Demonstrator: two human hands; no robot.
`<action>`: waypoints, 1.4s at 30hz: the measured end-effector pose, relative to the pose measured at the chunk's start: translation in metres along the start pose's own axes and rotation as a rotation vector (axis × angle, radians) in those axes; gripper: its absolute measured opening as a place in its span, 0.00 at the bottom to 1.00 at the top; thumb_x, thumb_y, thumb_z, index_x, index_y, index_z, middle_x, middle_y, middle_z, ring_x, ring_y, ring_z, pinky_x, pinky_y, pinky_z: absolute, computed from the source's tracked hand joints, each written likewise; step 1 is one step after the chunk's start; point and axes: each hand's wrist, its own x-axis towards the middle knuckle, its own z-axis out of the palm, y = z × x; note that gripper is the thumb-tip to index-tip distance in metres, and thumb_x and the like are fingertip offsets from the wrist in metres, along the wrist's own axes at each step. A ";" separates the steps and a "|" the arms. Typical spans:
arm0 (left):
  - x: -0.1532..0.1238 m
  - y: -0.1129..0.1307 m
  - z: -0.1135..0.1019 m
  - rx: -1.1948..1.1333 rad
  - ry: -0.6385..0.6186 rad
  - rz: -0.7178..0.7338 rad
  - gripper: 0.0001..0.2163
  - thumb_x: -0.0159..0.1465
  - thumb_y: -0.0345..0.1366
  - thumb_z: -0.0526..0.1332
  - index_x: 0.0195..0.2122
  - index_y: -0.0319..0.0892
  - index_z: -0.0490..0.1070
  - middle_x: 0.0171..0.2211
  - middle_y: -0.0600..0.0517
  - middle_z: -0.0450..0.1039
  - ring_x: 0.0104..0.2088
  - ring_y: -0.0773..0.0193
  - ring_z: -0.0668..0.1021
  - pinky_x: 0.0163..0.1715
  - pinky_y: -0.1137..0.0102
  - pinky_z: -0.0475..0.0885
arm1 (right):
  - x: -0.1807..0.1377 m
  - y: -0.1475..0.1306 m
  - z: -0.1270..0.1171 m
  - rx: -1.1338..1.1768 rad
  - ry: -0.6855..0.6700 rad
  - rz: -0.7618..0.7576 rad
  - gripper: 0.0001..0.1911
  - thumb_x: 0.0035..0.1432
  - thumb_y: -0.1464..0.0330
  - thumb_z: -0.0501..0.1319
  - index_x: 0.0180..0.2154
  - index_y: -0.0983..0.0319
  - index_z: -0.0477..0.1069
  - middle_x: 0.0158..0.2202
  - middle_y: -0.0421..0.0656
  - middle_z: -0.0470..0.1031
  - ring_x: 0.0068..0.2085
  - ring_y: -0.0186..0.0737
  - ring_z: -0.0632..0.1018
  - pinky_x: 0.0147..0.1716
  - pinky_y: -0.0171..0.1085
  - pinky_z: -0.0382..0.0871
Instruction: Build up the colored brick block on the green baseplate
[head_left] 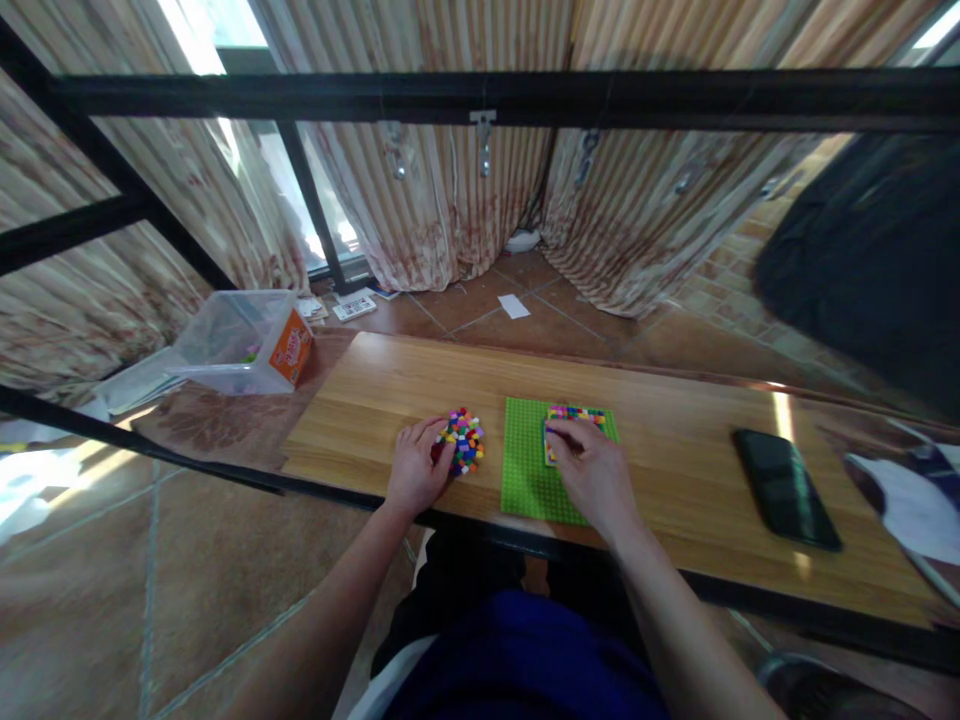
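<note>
A loose pile of small multicoloured building bricks (465, 440) lies on the wooden table. My left hand (421, 462) rests at the pile's left edge, thumb and fingers apart and touching the bricks. To the right lies a green studded baseplate (525, 470). Rows of coloured bricks (577, 412) are set on its upper part, forming a corner along the top and left. Over them is my right hand (589, 465), thumb and forefinger pinched at the left row. A small dark blue or purple brick shows at the fingertips; the hand hides part of the rows.
A black phone (786, 488) lies on the table (675, 450) at the right. On the floor at the left stands a clear plastic box (217, 345) with an orange label. A black metal bar (480, 98) crosses above, with curtains behind it.
</note>
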 end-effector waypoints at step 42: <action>-0.001 -0.003 0.002 0.013 0.017 0.013 0.14 0.66 0.39 0.57 0.50 0.42 0.70 0.52 0.45 0.73 0.53 0.54 0.73 0.55 0.57 0.66 | 0.016 0.047 -0.019 -0.417 0.148 0.079 0.16 0.60 0.66 0.52 0.40 0.63 0.77 0.38 0.49 0.80 0.36 0.44 0.77 0.39 0.41 0.67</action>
